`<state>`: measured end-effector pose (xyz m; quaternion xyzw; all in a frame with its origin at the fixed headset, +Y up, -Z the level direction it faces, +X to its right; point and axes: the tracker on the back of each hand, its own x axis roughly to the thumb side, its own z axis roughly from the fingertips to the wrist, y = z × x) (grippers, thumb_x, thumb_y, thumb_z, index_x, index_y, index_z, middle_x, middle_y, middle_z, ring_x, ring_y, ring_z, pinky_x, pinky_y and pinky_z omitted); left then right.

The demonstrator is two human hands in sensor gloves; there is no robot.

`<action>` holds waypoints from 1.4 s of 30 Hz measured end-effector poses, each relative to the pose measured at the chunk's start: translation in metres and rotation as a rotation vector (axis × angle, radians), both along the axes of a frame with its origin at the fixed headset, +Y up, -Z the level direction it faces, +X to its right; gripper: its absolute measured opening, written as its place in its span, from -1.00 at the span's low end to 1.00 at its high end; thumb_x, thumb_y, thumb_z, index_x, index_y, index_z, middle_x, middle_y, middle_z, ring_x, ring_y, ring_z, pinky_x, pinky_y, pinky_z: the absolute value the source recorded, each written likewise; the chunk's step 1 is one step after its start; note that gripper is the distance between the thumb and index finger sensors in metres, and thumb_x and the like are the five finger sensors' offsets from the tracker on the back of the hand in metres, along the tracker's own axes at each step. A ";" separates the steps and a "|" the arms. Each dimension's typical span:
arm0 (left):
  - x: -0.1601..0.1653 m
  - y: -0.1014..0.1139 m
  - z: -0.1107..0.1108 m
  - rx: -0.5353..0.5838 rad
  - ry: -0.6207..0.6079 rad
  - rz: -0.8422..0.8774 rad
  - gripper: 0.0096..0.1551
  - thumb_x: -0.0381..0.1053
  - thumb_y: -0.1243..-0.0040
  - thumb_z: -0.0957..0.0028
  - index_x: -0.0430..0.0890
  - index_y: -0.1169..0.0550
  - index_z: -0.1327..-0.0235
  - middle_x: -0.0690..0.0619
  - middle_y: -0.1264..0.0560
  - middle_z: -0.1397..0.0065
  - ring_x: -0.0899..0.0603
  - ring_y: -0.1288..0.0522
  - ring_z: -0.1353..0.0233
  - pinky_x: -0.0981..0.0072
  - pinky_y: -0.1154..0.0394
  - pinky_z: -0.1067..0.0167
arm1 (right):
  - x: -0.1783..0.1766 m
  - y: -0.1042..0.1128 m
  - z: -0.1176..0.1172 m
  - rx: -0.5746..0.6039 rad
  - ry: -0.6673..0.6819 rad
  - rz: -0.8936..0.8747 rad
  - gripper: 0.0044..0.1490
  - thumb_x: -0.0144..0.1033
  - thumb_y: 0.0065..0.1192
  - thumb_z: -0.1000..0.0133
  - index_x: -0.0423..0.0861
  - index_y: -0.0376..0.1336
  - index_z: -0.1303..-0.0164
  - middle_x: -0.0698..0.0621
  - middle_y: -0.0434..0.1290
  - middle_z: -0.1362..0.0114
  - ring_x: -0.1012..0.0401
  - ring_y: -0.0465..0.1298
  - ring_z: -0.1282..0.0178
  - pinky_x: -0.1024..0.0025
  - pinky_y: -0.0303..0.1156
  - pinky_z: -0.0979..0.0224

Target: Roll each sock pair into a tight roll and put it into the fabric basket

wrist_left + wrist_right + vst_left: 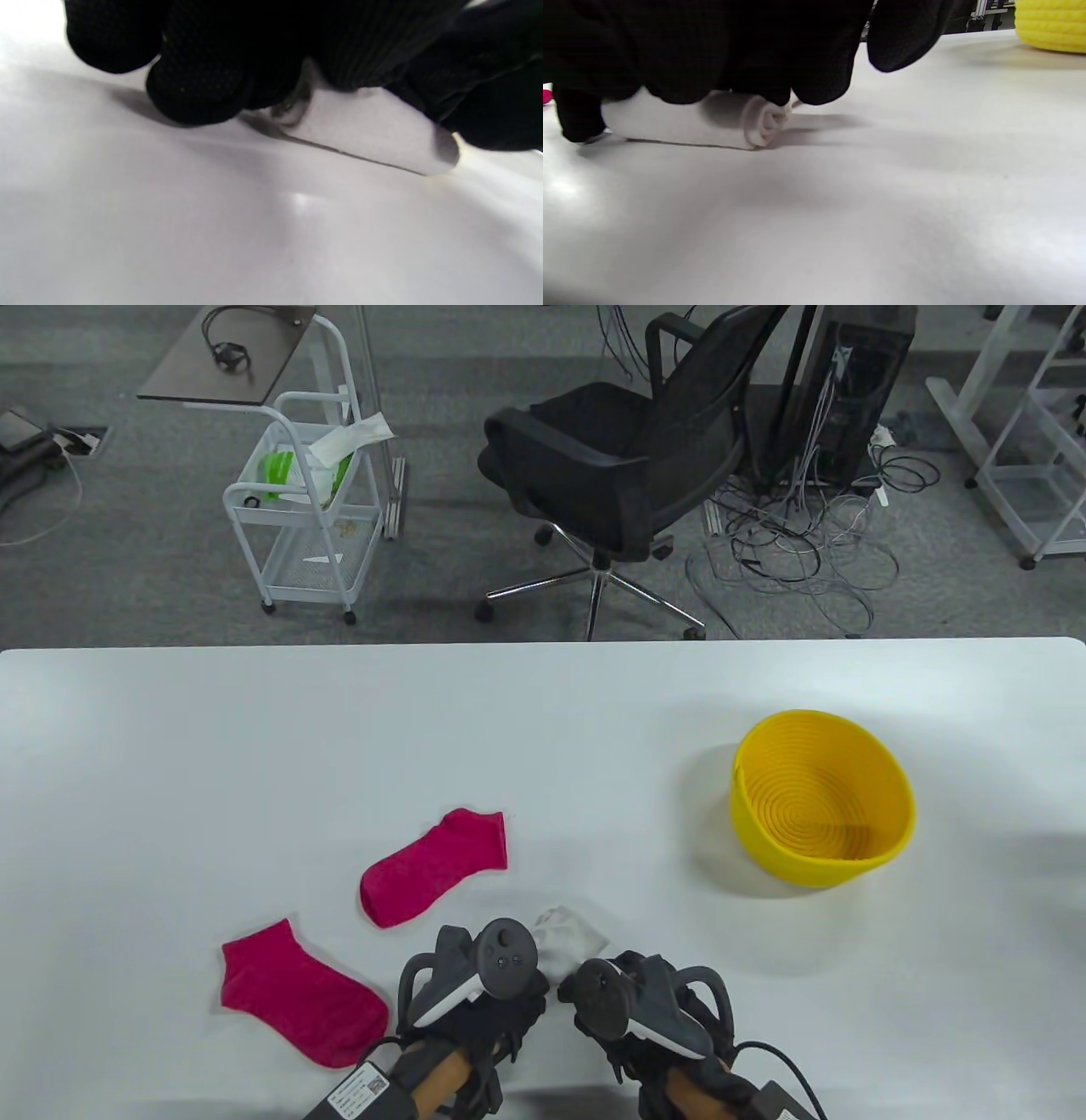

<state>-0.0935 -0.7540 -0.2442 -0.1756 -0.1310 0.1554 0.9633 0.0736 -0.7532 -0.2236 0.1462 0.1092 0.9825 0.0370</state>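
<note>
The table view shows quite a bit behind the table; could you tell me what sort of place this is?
Probably an office or lab workspace. Behind the white table stand a black swivel office chair, a computer tower with tangled cables on grey carpet, and a white wheeled cart.

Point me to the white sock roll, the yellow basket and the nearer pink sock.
white sock roll (pixel 763 120), right wrist view, spiral end.
yellow basket (pixel 882 861), table view, near rim.
nearer pink sock (pixel 297 993), table view, middle.

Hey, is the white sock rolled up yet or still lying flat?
Partly rolled. The white sock shows a spiral end under the right hand, while an unrolled part lies beyond the left hand.
</note>
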 end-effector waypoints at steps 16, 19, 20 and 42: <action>0.005 0.000 0.004 0.043 -0.038 -0.089 -0.37 0.18 -0.43 0.28 0.06 -0.65 -0.12 0.00 -0.62 -0.17 -0.10 -0.66 0.04 -0.06 -0.49 -0.09 | 0.000 -0.007 -0.004 -0.008 -0.061 0.026 -0.39 0.04 0.31 0.05 0.29 0.32 -0.26 0.27 0.47 -0.41 0.21 0.52 -0.41 -0.01 0.38 -0.47; 0.009 -0.004 0.004 0.065 -0.020 -0.096 -0.42 0.12 -0.42 0.27 0.04 -0.64 -0.08 0.00 -0.63 -0.10 -0.08 -0.66 0.10 -0.03 -0.51 -0.01 | 0.002 -0.007 -0.005 -0.021 -0.068 0.007 -0.41 0.05 0.29 0.05 0.29 0.33 -0.25 0.27 0.48 -0.40 0.21 0.52 -0.41 -0.01 0.38 -0.47; 0.010 -0.004 0.004 0.074 -0.021 -0.102 -0.44 0.11 -0.40 0.25 0.03 -0.65 -0.06 -0.01 -0.63 -0.08 -0.08 -0.66 0.12 -0.02 -0.51 0.01 | 0.002 -0.007 -0.005 -0.023 -0.068 0.006 -0.41 0.05 0.29 0.05 0.29 0.33 -0.24 0.27 0.48 -0.40 0.21 0.52 -0.41 0.00 0.38 -0.47; 0.007 0.010 0.006 0.110 -0.017 -0.057 -0.48 0.13 -0.26 0.19 0.00 -0.72 0.01 -0.04 -0.68 -0.01 -0.10 -0.68 0.17 -0.04 -0.53 0.04 | 0.000 -0.004 -0.001 -0.073 -0.011 -0.005 -0.31 0.06 0.39 0.10 0.27 0.29 -0.29 0.24 0.42 -0.47 0.17 0.42 -0.52 -0.05 0.32 -0.51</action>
